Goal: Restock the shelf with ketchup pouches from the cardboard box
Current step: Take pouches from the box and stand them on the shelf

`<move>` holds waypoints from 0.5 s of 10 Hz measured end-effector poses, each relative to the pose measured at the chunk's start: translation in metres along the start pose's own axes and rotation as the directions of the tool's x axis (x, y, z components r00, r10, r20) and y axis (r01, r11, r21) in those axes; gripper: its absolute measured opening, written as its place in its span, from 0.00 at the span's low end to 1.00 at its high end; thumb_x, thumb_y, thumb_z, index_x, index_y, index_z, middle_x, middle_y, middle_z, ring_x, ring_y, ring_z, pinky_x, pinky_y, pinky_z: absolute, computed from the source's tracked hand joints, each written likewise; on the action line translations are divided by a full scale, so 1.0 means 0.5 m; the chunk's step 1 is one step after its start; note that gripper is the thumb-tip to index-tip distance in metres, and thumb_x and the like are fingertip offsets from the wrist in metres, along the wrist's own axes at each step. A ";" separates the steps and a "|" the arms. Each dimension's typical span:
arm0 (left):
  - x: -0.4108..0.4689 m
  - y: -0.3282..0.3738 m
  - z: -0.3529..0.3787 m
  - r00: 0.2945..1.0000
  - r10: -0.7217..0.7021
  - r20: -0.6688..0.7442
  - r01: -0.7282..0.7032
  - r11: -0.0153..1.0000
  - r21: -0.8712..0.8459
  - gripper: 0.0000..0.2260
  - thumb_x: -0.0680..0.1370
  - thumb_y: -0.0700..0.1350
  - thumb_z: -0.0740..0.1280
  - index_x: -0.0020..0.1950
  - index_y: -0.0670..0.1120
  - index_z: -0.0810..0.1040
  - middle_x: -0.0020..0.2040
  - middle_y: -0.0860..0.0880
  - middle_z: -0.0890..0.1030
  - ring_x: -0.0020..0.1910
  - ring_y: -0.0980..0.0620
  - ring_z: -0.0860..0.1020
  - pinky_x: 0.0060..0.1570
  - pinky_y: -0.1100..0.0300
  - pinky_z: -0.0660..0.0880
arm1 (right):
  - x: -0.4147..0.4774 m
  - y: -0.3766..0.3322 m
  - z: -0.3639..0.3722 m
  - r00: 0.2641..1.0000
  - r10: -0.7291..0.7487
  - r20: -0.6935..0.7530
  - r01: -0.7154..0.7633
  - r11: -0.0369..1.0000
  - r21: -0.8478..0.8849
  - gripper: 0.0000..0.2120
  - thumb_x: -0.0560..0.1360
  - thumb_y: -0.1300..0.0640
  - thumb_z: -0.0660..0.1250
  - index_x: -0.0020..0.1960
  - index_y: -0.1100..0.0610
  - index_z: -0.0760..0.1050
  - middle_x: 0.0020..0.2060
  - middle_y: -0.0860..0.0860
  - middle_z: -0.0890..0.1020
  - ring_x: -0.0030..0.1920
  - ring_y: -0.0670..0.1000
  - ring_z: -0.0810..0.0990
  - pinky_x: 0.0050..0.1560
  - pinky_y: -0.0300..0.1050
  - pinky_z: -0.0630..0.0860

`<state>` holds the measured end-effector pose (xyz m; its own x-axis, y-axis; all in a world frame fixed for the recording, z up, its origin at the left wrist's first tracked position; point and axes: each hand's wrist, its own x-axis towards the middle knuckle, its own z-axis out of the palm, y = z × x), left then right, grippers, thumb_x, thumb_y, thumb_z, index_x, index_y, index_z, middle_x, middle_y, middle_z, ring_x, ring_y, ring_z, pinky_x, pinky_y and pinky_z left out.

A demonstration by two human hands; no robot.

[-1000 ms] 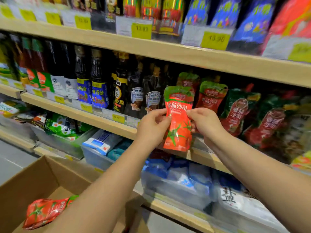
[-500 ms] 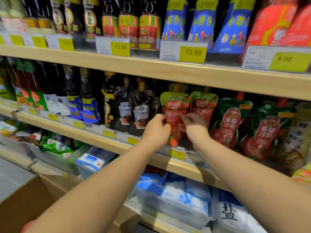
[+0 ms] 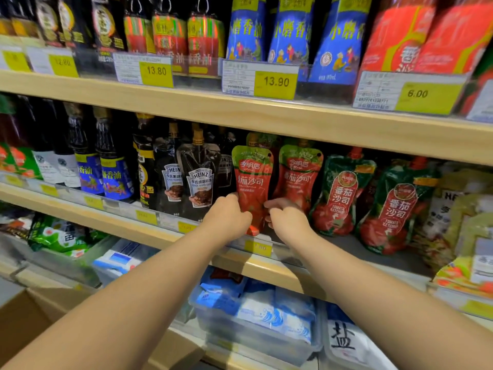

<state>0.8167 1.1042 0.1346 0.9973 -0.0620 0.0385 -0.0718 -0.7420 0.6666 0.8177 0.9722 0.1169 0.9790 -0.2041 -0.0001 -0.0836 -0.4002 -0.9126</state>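
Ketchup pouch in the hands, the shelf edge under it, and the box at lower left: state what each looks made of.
Ketchup pouch: glossy flexible plastic film, judging by its creases and sheen. Shelf edge: pale wood or wood-look laminate, matte; which one cannot be told. Box: plain brown cardboard, dull and unprinted. The left hand and right hand grip the pouch's lower sides.

Grocery shop aisle: wooden shelves (image 3: 266, 113) stocked with sauce bottles (image 3: 117, 177) and ketchup pouches (image 3: 252, 180), yellow price tags (image 3: 274, 82) along edges.
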 end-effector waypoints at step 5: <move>0.055 0.068 0.020 0.996 -0.086 -0.013 0.087 0.990 0.110 0.16 0.79 0.44 0.58 0.65 0.40 0.70 0.62 0.39 0.76 0.59 0.39 0.75 0.56 0.52 0.73 | 0.066 0.000 -0.008 0.997 0.039 0.065 -0.041 0.999 0.031 0.15 0.75 0.61 0.59 0.60 0.62 0.75 0.46 0.52 0.76 0.47 0.52 0.76 0.55 0.50 0.78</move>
<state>0.8413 1.0704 0.1508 0.9999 0.0108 -0.0099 0.0146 -0.8132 0.5817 0.8492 0.9618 0.1185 0.9850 -0.1609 -0.0621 -0.1176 -0.3635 -0.9241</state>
